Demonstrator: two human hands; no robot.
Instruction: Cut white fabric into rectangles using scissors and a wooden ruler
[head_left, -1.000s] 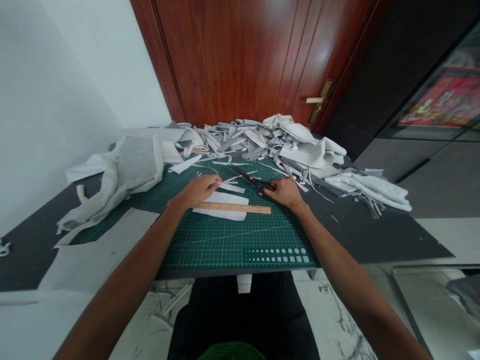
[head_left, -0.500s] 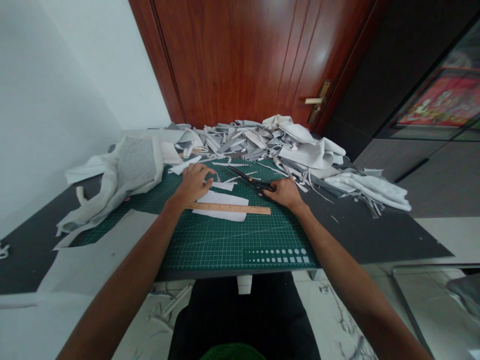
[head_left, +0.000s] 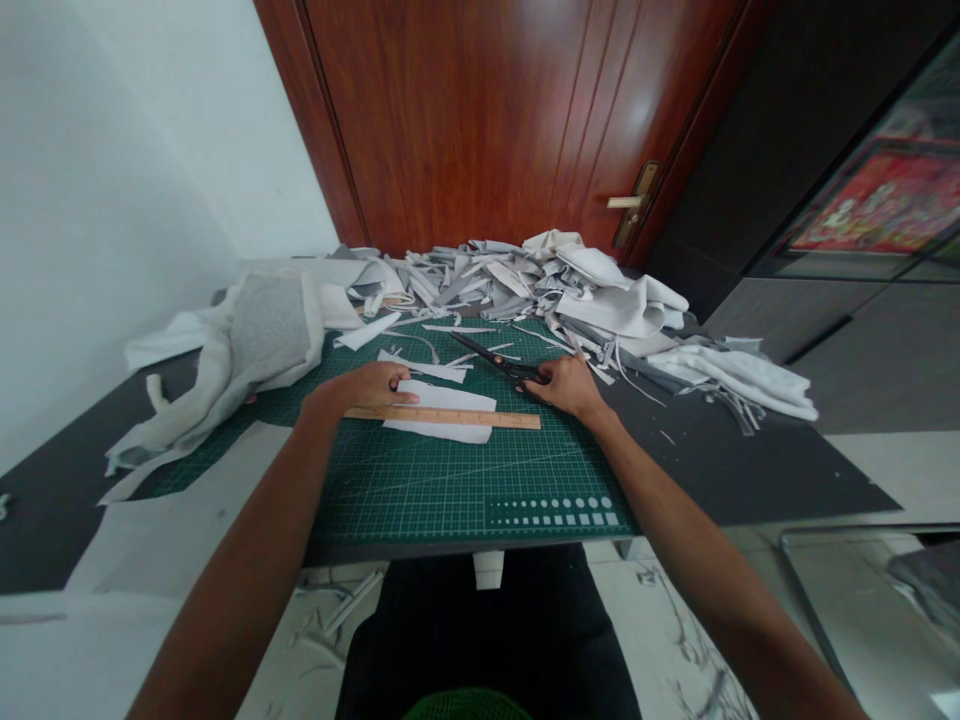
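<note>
Both arms reach forward from the bottom of the view and angle in toward the middle. The left hand [head_left: 360, 389] lies flat and open, palm down, and its fingers stretch out along the top of a wooden ruler [head_left: 442, 417]. The ruler lies on a white cloth strip [head_left: 442, 431], and the left hand is just beside the strip. The right hand [head_left: 571, 388] curls around the handles of black scissors [head_left: 502, 364] and has hold of them. The long blades point away, up and to the left. Both hands are over a green cutting mat [head_left: 450, 495]. Past the hands is a big pile of white and gray cloth scraps [head_left: 510, 285]. Left of the left hand is a big gray and white cloth piece [head_left: 262, 340].
</note>
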